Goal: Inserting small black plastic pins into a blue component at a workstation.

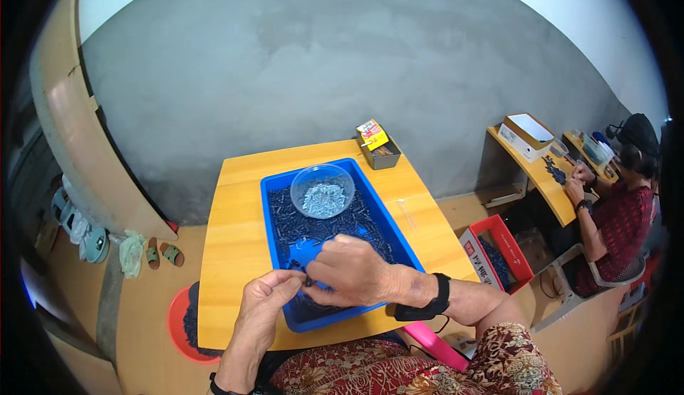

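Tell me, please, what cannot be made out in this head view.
All in the head view:
- Dark piece: mostly hidden by left hand and right hand.
- Silvery pieces in bowl: too small for exact shapes.
- Red basin: partly hidden by table.
- Left forearm: cut off by lower edge.

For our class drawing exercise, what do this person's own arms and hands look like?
The left hand and right hand wear no gloves. A wide black strap with a dark, blocky device circles the right wrist; a black band, partly cropped, shows at the left wrist. A dark-red fabric sleeve with a tan floral pattern covers the upper right arm.
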`<state>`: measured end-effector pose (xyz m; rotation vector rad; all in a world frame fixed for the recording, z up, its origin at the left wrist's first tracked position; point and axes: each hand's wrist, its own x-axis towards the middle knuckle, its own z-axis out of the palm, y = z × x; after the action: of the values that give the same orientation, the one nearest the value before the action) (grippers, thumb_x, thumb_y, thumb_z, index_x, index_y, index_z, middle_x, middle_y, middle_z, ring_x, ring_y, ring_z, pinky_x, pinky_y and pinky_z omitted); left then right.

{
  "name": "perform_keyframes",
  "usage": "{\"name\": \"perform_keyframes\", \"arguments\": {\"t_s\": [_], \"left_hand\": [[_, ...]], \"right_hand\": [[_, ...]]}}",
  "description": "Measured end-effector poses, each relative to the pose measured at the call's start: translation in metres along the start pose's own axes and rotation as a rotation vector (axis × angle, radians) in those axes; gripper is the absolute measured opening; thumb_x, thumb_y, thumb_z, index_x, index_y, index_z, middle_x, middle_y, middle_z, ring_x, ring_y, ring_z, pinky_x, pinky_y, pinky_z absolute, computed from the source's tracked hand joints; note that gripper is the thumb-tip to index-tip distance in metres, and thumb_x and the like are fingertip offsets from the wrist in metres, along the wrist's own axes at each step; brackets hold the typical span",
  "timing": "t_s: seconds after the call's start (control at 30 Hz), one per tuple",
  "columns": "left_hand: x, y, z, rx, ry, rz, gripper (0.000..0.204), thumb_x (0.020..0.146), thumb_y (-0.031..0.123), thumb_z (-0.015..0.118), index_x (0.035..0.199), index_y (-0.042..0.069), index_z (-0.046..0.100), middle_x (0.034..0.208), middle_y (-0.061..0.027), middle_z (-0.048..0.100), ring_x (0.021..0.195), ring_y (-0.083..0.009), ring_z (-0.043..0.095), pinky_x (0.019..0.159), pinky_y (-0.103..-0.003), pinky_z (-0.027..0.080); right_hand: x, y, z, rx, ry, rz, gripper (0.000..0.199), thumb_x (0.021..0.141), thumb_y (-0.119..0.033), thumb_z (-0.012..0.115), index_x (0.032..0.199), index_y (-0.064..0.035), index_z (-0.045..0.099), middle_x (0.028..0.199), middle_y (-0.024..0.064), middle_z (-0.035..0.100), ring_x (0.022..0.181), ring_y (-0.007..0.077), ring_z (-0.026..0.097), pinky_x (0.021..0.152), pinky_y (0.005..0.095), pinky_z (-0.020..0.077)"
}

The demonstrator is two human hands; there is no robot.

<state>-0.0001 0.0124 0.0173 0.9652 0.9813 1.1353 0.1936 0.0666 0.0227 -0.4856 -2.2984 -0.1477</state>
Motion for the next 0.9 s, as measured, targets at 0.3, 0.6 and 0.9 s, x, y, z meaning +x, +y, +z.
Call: {"name": "perform_keyframes", "arguments": {"t_s": [0.3, 0.6, 0.9], "left_hand": [[-0.004, 0.003, -0.009, 0.112, 0.069, 0.035, 0.015, 0.086, 0.008, 0.067, 0.098, -0.001, 0.067, 0.091, -0.0069, 0.069, 0.084, -0.0132, 0.061, 0.080, -0.026, 0.046], [-0.063, 0.045, -0.122, 0.071, 0.521, 0.443, 0.022, 0.091, 0.010, 0.065, 0.111, 0.003, 0.066, 0.085, -0.0055, 0.069, 0.085, -0.0109, 0.064, 0.082, -0.026, 0.048], [-0.101, -0.025, -0.289, 0.351, 1.053, 0.211, 0.035, 0.088, 0.017, 0.068, 0.120, 0.003, 0.061, 0.101, -0.0104, 0.068, 0.096, -0.0133, 0.061, 0.088, -0.031, 0.047]], "right_hand": [[0.008, -0.011, 0.005, -0.058, -0.190, 0.007, 0.025, 0.074, -0.029, 0.074, 0.080, -0.0127, 0.057, 0.068, 0.0018, 0.048, 0.067, 0.0197, 0.052, 0.061, 0.0346, 0.0415], [0.007, -0.009, -0.007, -0.056, -0.107, 0.027, 0.018, 0.072, -0.002, 0.074, 0.087, -0.0013, 0.063, 0.067, 0.0086, 0.055, 0.061, 0.0255, 0.053, 0.056, 0.0373, 0.0400], [-0.003, -0.009, -0.004, -0.107, -0.136, 0.099, 0.018, 0.071, 0.002, 0.074, 0.086, -0.0001, 0.063, 0.072, 0.0105, 0.059, 0.063, 0.0269, 0.053, 0.059, 0.0378, 0.0407]]}}
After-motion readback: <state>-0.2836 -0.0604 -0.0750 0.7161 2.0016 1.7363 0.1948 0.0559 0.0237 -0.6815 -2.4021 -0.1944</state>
